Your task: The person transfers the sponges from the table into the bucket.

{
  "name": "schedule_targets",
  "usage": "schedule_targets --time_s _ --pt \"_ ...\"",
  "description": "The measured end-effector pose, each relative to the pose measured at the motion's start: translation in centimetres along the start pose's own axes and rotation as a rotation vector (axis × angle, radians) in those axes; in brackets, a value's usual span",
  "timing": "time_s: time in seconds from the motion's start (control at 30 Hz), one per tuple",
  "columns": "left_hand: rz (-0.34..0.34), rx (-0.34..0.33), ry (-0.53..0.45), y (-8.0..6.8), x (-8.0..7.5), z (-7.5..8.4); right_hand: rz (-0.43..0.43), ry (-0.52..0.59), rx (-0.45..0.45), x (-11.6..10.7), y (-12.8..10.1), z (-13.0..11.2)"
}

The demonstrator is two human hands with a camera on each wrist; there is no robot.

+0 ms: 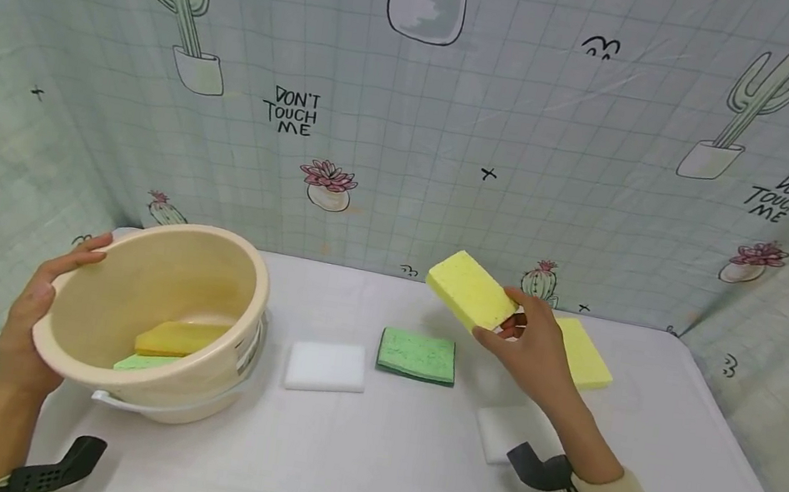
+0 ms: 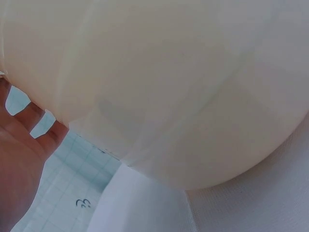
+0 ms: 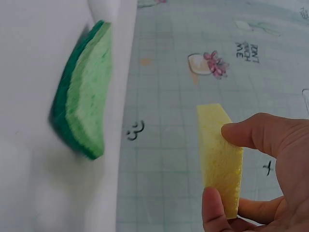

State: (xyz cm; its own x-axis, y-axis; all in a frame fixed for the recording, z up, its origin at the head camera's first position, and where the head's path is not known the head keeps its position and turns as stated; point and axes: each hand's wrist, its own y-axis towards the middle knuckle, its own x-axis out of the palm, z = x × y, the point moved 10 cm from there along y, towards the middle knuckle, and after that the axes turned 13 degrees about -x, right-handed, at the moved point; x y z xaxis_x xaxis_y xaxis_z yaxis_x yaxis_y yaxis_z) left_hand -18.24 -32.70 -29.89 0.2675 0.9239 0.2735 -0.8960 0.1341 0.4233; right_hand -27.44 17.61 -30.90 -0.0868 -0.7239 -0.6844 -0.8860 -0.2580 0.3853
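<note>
My right hand point(image 1: 532, 341) pinches a yellow sponge point(image 1: 470, 289) by one end, thumb on one side and fingers on the other, above the table. In the right wrist view the same sponge point(image 3: 219, 159) stands on edge in the grip. At the left, my left hand point(image 1: 39, 322) grips the side of a cream bucket point(image 1: 157, 263) near its rim; the bucket leans toward me. Inside it lie a yellow sponge point(image 1: 180, 338) and a green one point(image 1: 147, 362). The bucket's outer wall point(image 2: 159, 96) fills most of the left wrist view.
On the white table point(image 1: 362, 477) lie a white sponge point(image 1: 326, 367), a green sponge with a dark underside point(image 1: 417, 354), another yellow sponge point(image 1: 583, 355) and a second white sponge point(image 1: 512, 431), partly under my right forearm. A cactus-print curtain point(image 1: 413, 114) hangs behind.
</note>
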Motion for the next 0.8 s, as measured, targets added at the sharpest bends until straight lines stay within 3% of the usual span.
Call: schedule_targets --time_s 0.33,0.8 --pt "0.028 -0.008 0.011 -0.1 0.0 0.1 0.009 0.090 -0.015 1.0 2.1 -3.6" --pt "0.061 -0.011 0.043 -0.1 -0.1 0.1 -0.015 0.192 -0.105 2.2 4.5 -9.3"
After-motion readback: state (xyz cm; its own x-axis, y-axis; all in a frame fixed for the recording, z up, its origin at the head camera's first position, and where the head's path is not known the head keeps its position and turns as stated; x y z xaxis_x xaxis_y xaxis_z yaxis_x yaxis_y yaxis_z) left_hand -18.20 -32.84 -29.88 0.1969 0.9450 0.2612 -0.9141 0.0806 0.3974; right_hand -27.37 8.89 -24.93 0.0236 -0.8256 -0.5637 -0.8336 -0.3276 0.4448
